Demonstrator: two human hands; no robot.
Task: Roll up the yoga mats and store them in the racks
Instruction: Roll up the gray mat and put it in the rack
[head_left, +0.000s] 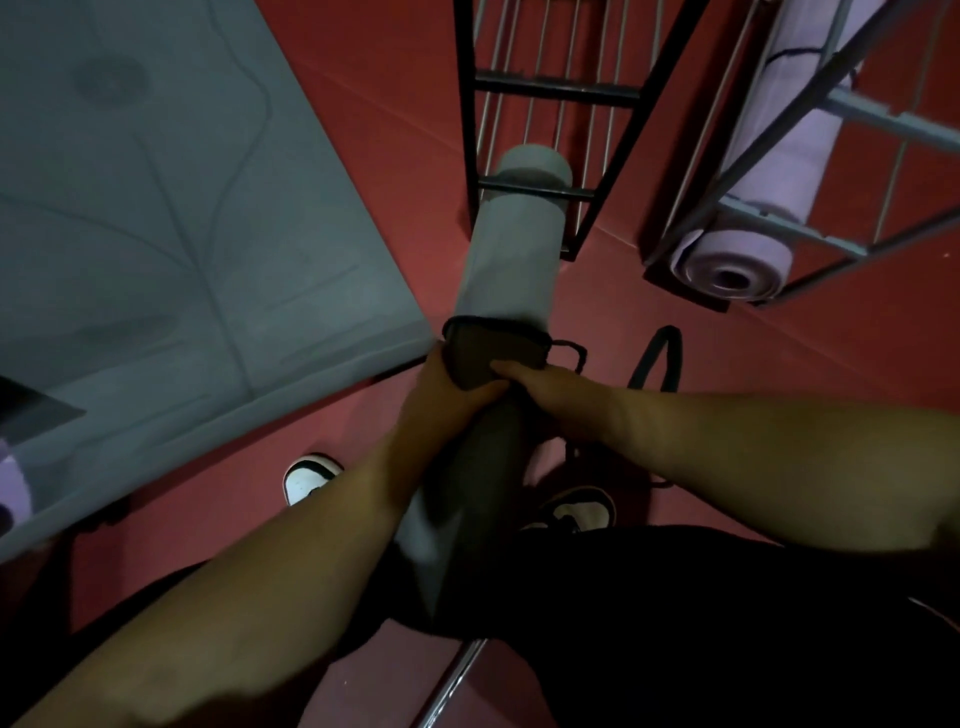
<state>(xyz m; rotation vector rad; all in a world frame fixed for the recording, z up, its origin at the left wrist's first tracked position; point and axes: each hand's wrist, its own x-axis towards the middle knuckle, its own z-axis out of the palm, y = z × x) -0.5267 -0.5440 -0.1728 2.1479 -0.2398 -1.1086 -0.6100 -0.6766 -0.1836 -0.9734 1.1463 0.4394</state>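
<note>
Grey mat (511, 249) in both hands, dark sleeve (480, 358) partway over it.

Rolled and tilted, far end reaching the black rack (602, 93), near end down between the arms. Left hand (441, 395) curled round the sleeve's edge; right hand (550, 395) gripping the opposite side, thumb on the fabric. Black cord loop (571, 353) hanging at the sleeve mouth, a dark strap (657, 358) on the red floor (389, 104) just beside. Rolled lilac mat (753, 228) lying in the grey rack (872, 114) to the right. Flat grey mat (156, 208) spread on the floor to the left. White shoes (309, 478) below the arms.
</note>
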